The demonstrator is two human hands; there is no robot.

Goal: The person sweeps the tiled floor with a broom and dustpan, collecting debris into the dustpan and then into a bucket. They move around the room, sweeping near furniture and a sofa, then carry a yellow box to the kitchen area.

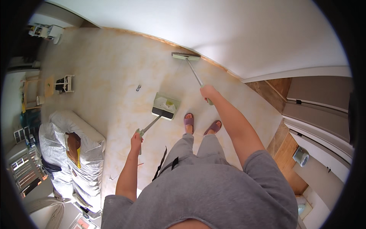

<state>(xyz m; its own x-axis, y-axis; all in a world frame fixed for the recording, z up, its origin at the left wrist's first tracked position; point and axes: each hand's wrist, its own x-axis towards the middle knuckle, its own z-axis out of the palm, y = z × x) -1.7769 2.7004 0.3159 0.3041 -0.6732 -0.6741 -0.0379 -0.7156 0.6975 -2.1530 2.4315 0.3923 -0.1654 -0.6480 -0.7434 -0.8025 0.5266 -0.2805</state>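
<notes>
My right hand (209, 93) grips the handle of a long broom (195, 72). The broom's pale green head with dark bristles (186, 55) lies at the foot of the white wall, reaching its baseboard. In my left hand (136, 142) is the grey pole of a long-handled dustpan (166, 106). The pan rests on the floor in front of my feet, to the left of them. White crumpled litter and a yellow-green scrap lie in the pan. A small dark object (138, 88), too small to make out, lies on the floor beyond the pan.
A sofa under a clear plastic cover (85, 148) stands at left, with a brown item on it. Farther off is a white-framed chair (68, 83). The white wall (228, 37) runs along the front. Doorways open at right, with a small lined bin (301, 157) in one.
</notes>
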